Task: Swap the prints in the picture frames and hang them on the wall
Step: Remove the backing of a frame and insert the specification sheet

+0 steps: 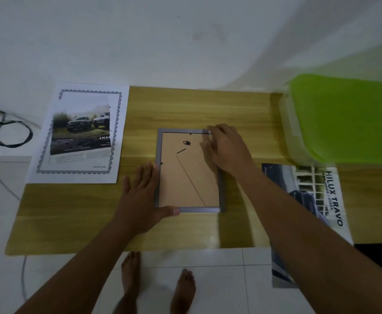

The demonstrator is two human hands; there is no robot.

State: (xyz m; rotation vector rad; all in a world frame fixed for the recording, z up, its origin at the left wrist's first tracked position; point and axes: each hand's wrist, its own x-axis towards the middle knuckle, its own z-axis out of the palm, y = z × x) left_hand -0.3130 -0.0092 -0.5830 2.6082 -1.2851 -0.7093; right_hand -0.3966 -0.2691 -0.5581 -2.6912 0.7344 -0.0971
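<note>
Where the frame lies: face down near the middle of the wooden table (185, 105), the picture frame (199, 209) shows its brown backing board (185, 184); its long axis runs away from the person, toward the wall.
Left hand (140, 196): fingers straight and flat on the table along the left rail, thumb laid against the bottom rail at the near-left corner. It braces and does not clasp.
Right hand (227, 148): over the far-right corner, fingertips (205, 142) on the backing near the top rail. They are blurred, so we cannot tell whether they press flat or pinch something.
Deciding relation: we judge the backing is the next thing to be worked. The top-rail tab (190, 133) lies just left of the right fingertips, and the left-rail tab (161, 163) just beside the left fingers (each hand is nearer its own).
Prints: a truck print (81, 132) on a bordered white sheet lies left of the frame, apart from it; a poster (314, 196) lies to the right, overhanging the near table edge.
Hidden: the frame's far-right corner, whatever print sits inside, and any second frame. A green-lidded container (344, 118) is cut off at the right.
</note>
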